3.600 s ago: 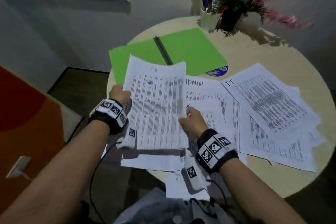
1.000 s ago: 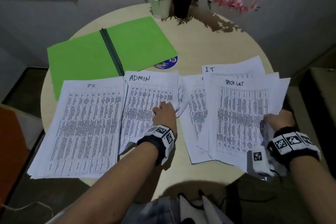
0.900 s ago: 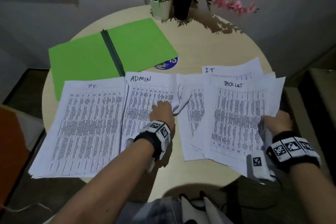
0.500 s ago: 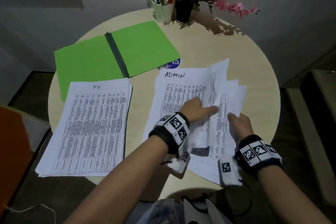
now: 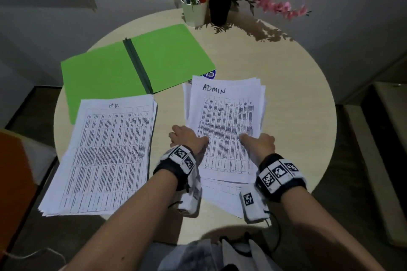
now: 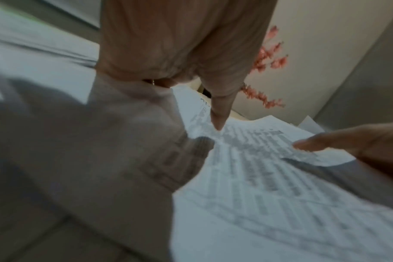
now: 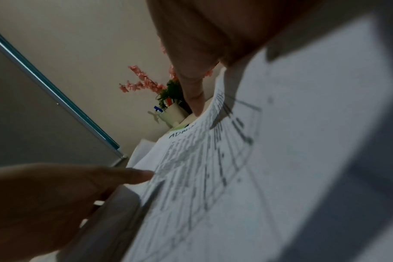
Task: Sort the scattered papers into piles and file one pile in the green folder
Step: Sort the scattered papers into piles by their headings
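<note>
The green folder [image 5: 136,66] lies open at the table's back left. In front of it sits a squared pile of printed sheets headed "HR" [image 5: 105,156]. To its right is a looser pile topped by a sheet headed "ADMIN" [image 5: 224,121]. My left hand [image 5: 190,138] grips that pile's left edge and my right hand [image 5: 259,142] grips its right edge, each thumb on top. In the left wrist view my thumb [image 6: 215,115] presses the top sheet [image 6: 269,177]. The right wrist view shows my right thumb [image 7: 192,95] on the same sheet [image 7: 236,177]. The fingers under the paper are hidden.
A pale cup of pens [image 5: 195,12] and a black pot of pink flowers [image 5: 220,10] stand at the back of the round table [image 5: 293,94]. A blue round disc [image 5: 210,74] peeks from under the folder's corner. The HR pile overhangs the near edge.
The sheets spread at the right have been gathered under the ADMIN sheet into one pile. Both hands moved inward to its two side edges. The HR pile stayed put.
</note>
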The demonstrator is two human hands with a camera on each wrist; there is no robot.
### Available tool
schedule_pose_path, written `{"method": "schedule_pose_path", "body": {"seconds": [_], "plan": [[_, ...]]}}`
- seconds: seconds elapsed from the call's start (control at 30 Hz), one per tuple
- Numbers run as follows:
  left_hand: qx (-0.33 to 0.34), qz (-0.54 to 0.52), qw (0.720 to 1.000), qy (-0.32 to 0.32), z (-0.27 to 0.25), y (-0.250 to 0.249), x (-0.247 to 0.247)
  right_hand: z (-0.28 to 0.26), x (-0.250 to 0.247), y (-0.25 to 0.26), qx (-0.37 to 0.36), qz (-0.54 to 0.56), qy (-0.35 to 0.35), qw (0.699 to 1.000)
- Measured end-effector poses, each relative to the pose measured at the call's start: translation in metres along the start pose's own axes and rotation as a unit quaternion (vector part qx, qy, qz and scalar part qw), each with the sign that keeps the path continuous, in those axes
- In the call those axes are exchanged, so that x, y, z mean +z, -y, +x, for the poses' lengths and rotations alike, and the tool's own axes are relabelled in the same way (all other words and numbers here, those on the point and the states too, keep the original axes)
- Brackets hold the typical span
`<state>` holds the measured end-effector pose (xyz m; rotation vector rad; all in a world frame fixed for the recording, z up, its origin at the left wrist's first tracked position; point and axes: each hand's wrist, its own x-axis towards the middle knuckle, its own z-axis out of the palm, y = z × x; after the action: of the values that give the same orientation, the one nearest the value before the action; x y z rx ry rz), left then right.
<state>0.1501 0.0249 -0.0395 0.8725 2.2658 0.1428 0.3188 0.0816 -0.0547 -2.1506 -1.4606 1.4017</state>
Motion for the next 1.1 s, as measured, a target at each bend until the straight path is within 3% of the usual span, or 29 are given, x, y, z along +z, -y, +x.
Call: {"method": "schedule_pose_path", "body": {"seconds": [0.13, 0.23, 0.27, 0.37, 0.4, 0.53, 0.6, 0.7, 0.77, 0.9, 1.03, 1.1], "plan": [[-0.011, -0.12, 0.993, 0.011, 0.01, 0.004, -0.001, -0.009, 0.003, 0.015, -0.088, 0.056, 0.044, 0.994], [-0.037, -0.282, 0.958, 0.038, 0.015, 0.018, -0.007, -0.029, -0.022, 0.027, -0.152, 0.102, 0.06, 0.981], [-0.032, -0.358, 0.93, 0.072, 0.014, 0.021, -0.01, -0.036, -0.033, 0.03, -0.181, 0.121, 0.068, 0.974], [0.028, -0.594, 0.789, 0.154, 0.003, 0.02, -0.026, -0.056, -0.065, 0.042, -0.251, 0.2, 0.082, 0.944], [0.054, -0.617, 0.774, 0.133, 0.0, 0.013, -0.037, -0.059, -0.073, 0.046, -0.268, 0.216, 0.074, 0.936], [0.233, -0.555, 0.798, -0.021, -0.021, -0.019, -0.1, -0.065, -0.1, 0.065, -0.341, 0.248, -0.001, 0.907], [0.319, -0.529, 0.785, -0.053, -0.032, -0.028, -0.131, -0.069, -0.106, 0.075, -0.36, 0.28, -0.027, 0.89], [0.383, -0.55, 0.741, -0.037, -0.045, -0.033, -0.157, -0.082, -0.11, 0.09, -0.406, 0.336, -0.031, 0.849], [0.399, -0.558, 0.727, -0.029, -0.041, -0.029, -0.16, -0.09, -0.11, 0.095, -0.436, 0.352, -0.024, 0.828], [0.407, -0.559, 0.722, 0.007, -0.037, -0.017, -0.152, -0.099, -0.104, 0.097, -0.465, 0.312, -0.022, 0.828], [0.384, -0.549, 0.742, 0.025, -0.029, -0.01, -0.137, -0.089, -0.086, 0.09, -0.448, 0.322, -0.02, 0.834], [0.365, -0.527, 0.767, 0.04, -0.023, -0.009, -0.122, -0.084, -0.071, 0.082, -0.415, 0.327, -0.016, 0.849]]}}
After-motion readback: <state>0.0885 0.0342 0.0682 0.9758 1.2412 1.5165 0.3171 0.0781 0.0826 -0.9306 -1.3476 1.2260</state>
